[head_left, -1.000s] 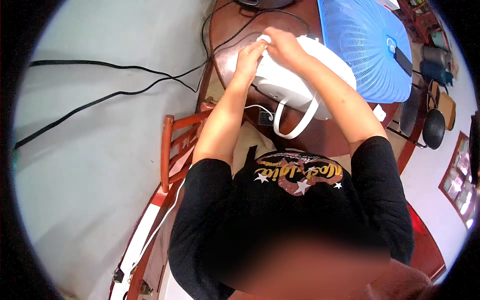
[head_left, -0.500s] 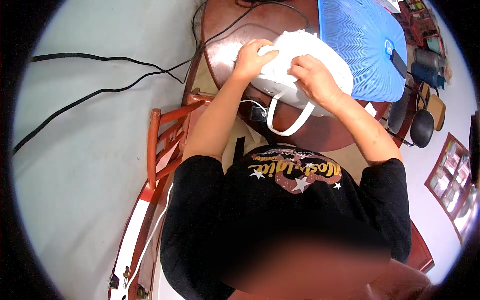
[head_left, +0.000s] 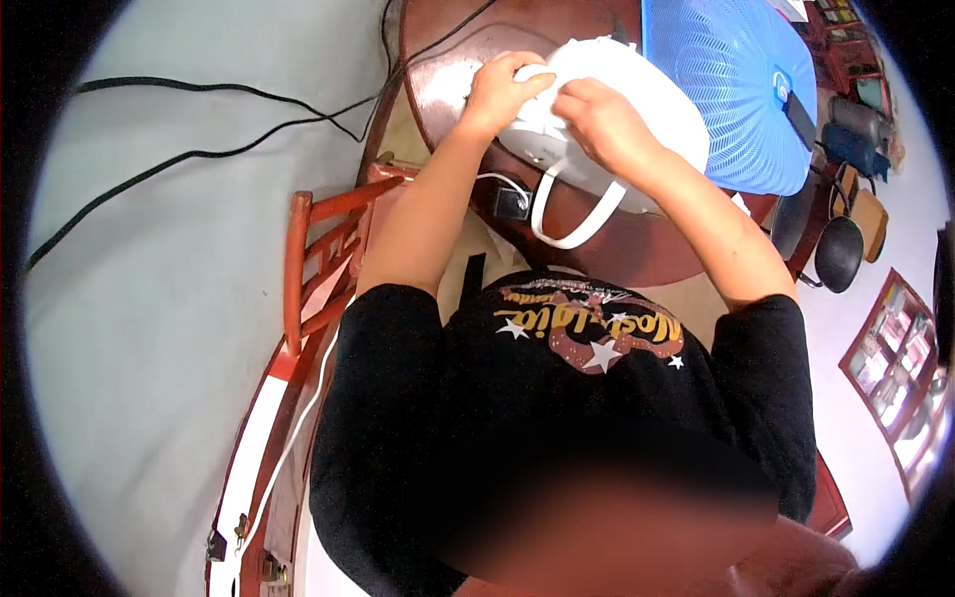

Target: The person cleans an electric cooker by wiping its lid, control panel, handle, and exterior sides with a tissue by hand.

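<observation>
The left hand (head_left: 497,97) curls at the white appliance's (head_left: 665,109) ten-o'clock edge; the right hand (head_left: 609,124) bunches its fingertips over it, what either pinches unclear.

Light bright, source out of view; hard white glare on the worktop (head_left: 438,45), upper left; white appliance (head_left: 647,95) close to washed out, surface detail faint; soft, diffuse shadows on the pale wall (head_left: 169,328); black shirt (head_left: 577,408) dark, its print readable; heavy blur at lower centre; fisheye bending toward the edges; corners black, rim fringed bluish.
</observation>
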Available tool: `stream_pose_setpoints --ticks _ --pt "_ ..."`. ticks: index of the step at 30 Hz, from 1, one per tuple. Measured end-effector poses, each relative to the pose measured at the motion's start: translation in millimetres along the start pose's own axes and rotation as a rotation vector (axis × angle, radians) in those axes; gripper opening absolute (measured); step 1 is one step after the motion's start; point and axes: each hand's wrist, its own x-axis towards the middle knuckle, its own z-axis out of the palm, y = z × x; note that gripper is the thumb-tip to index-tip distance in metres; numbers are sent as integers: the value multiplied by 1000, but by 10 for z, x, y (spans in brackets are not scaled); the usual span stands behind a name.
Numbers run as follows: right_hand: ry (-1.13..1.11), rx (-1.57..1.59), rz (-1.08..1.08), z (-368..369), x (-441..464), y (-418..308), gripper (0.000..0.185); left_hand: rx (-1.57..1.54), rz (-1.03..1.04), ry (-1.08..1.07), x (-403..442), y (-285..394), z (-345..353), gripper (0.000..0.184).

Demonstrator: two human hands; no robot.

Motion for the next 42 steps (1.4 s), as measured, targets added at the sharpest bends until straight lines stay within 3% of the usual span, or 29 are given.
stream_pose_setpoints --ticks 3,5,7,8,9,11,12,13,15,16,17,19,23,25,26,29,33,40,42 --pt "30 -5 13 137 121 152 13 -21 -12 15 25 -29 32 35" --pt "66 267 212 -40 74 309 17 -19 -33 -22 10 -2 55 35" --pt "259 223 368 -279 -70 483 20 -42 -80 -7 -26 134 40 37" --pt "331 449 525 -335 -188 562 20 -19 8 47 -45 94 65 44" --pt "403 417 507 -416 -293 584 20 -20 14 41 -45 45 71 44" --pt "431 391 663 -375 -560 704 21 205 358 -63 -46 -23 72 52" --pt "448 382 676 -293 -715 777 21 274 427 -185 -82 -38 36 66" --pt "475 462 772 -187 -866 884 22 270 447 -203 -123 104 13 66" --pt "531 536 874 -173 -1045 976 22 560 440 -358 -206 462 -40 83" --pt "605 625 943 -206 -1120 950 20 618 412 -422 -208 494 -11 101" --pt "679 720 1009 -243 -1178 935 18 623 432 -432 -221 554 32 101" --pt "746 711 998 -292 -1285 883 18 750 423 -401 -316 663 73 107" --pt "704 477 867 -274 -1565 760 25 784 400 -415 -413 828 146 101" --pt "527 118 595 -231 -1633 718 24 771 419 -398 -433 797 164 96" --pt "520 63 588 -167 -1622 698 20 771 429 -393 -464 769 146 96" --pt "531 91 532 -159 -1489 721 16 769 454 -396 -476 844 161 95" --pt "379 153 423 -270 -919 846 10 805 442 -439 -437 979 209 92" --pt "361 190 500 -243 -674 1190 12 821 415 -406 -521 984 212 92" --pt "474 112 535 -152 -831 1382 14 832 407 -396 -532 993 203 92"
